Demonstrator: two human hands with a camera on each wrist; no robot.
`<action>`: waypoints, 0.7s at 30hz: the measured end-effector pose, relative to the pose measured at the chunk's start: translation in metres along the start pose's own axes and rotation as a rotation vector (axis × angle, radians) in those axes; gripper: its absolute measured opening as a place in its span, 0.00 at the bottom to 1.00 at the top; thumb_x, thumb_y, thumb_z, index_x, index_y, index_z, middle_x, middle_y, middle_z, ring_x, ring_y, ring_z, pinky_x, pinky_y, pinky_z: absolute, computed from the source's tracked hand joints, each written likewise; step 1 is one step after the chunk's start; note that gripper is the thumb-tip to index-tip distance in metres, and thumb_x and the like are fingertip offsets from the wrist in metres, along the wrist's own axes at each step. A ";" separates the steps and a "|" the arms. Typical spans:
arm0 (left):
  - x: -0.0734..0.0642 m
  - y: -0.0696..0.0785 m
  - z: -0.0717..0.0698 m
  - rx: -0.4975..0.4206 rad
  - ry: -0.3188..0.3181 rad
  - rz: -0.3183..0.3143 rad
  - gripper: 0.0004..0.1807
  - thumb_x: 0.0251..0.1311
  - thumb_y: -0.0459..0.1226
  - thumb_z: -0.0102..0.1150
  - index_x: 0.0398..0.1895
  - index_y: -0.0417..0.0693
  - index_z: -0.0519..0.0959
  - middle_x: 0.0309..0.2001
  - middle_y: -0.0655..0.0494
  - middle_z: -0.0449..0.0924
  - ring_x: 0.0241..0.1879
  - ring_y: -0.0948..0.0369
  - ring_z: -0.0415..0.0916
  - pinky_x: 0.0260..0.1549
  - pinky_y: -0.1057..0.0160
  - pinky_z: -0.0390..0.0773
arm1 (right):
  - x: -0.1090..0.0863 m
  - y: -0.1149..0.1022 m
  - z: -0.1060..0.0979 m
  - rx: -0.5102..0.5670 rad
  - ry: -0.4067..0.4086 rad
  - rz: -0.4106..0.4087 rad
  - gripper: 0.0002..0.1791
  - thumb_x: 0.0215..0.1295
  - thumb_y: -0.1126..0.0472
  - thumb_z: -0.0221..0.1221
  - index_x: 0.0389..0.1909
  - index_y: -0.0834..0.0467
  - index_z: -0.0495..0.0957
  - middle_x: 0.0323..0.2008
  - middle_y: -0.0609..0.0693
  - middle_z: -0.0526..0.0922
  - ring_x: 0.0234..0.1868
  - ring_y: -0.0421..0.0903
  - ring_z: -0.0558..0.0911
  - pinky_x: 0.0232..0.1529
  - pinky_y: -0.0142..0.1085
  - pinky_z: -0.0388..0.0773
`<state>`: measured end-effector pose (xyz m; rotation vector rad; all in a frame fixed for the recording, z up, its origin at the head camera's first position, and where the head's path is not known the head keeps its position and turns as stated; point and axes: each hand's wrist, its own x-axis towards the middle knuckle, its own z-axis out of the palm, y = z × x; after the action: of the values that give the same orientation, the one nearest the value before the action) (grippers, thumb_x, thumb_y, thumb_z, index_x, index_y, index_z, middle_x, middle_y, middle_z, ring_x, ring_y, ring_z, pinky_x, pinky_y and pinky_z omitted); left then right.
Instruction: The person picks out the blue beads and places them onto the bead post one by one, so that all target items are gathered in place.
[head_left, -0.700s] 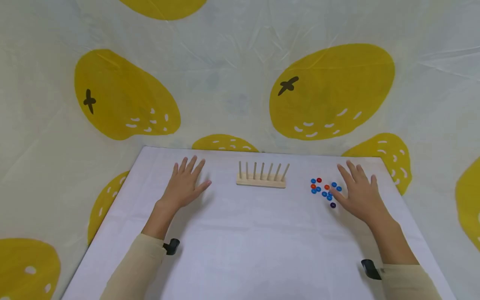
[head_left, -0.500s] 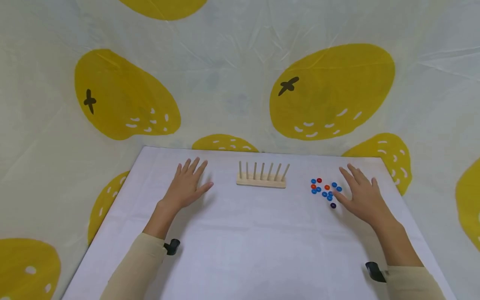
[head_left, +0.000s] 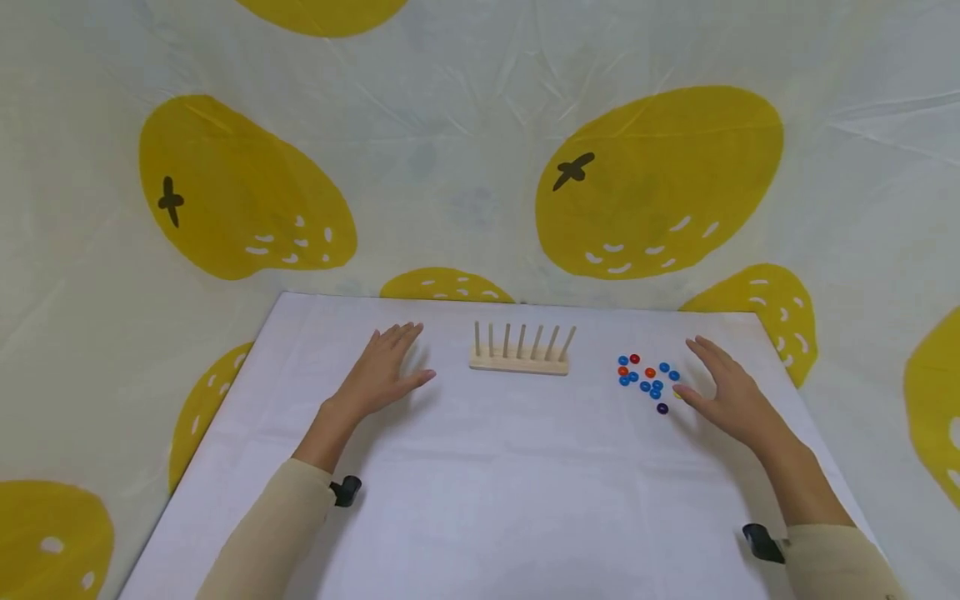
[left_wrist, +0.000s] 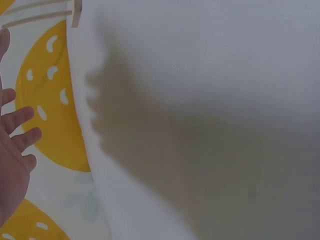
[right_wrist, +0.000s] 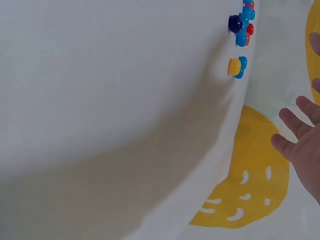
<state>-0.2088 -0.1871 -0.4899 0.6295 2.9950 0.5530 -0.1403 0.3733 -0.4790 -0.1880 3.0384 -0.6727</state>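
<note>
Spreading its thumb away from straight fingers, the left hand [head_left: 377, 369] holds nothing and hangs over the white surface [head_left: 517, 483], left of a wooden peg rack [head_left: 519, 361]. The right hand [head_left: 738, 404] is likewise stretched out and holds nothing; its thumb overlaps a yellow bead [right_wrist: 234, 67] in the head view, though the right wrist view shows a gap between the visible fingers and the beads [head_left: 645, 386].

The rack stands close to the far edge of the surface, about midway between the hands, its seven pegs pointing up and a strip of surface between its base and that edge. The beads, mostly blue with some red and orange, lie loosely scattered right of the rack, a gap between; a dark purple bead [head_left: 662, 408] sits nearest, a little apart.

Slanting left and right edges leave a margin outside each hand. A broad stretch of surface runs between the forearms toward the near side, with room around the rack's near face. Beyond the far edge hangs a pale cloth [head_left: 450, 167] with yellow shapes.
</note>
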 end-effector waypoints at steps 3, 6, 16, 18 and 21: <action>0.004 0.001 0.005 -0.058 -0.004 0.004 0.50 0.63 0.63 0.63 0.82 0.51 0.57 0.79 0.46 0.60 0.79 0.44 0.55 0.78 0.40 0.45 | 0.002 0.004 0.002 0.009 -0.022 0.026 0.51 0.69 0.41 0.63 0.83 0.54 0.49 0.80 0.68 0.52 0.78 0.72 0.52 0.64 0.76 0.56; 0.009 0.002 0.010 -0.120 -0.013 0.001 0.52 0.60 0.63 0.66 0.82 0.53 0.58 0.79 0.48 0.61 0.79 0.45 0.56 0.78 0.42 0.50 | 0.004 0.007 0.006 0.020 -0.037 0.038 0.51 0.69 0.41 0.63 0.83 0.55 0.49 0.80 0.68 0.52 0.78 0.72 0.51 0.65 0.76 0.56; 0.025 0.005 0.027 -0.251 -0.051 -0.014 0.53 0.56 0.61 0.72 0.81 0.54 0.60 0.77 0.50 0.65 0.77 0.47 0.61 0.74 0.43 0.62 | 0.013 0.019 0.018 0.052 -0.095 0.059 0.50 0.70 0.39 0.62 0.81 0.59 0.51 0.79 0.70 0.52 0.77 0.73 0.52 0.66 0.75 0.55; 0.029 0.007 0.029 -0.268 -0.053 -0.010 0.53 0.55 0.60 0.73 0.80 0.53 0.61 0.77 0.49 0.66 0.77 0.47 0.61 0.74 0.43 0.61 | 0.014 0.021 0.019 0.060 -0.105 0.070 0.50 0.69 0.39 0.62 0.81 0.59 0.51 0.79 0.70 0.52 0.77 0.73 0.53 0.66 0.75 0.55; 0.036 0.009 0.035 -0.288 -0.055 -0.011 0.52 0.54 0.58 0.75 0.79 0.51 0.63 0.76 0.50 0.67 0.77 0.47 0.62 0.74 0.45 0.62 | 0.016 0.023 0.021 0.075 -0.112 0.084 0.50 0.69 0.38 0.62 0.81 0.60 0.52 0.78 0.71 0.53 0.76 0.74 0.55 0.66 0.74 0.57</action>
<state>-0.2347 -0.1536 -0.5180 0.5943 2.7876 0.9266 -0.1581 0.3833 -0.5081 -0.0925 2.8914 -0.7417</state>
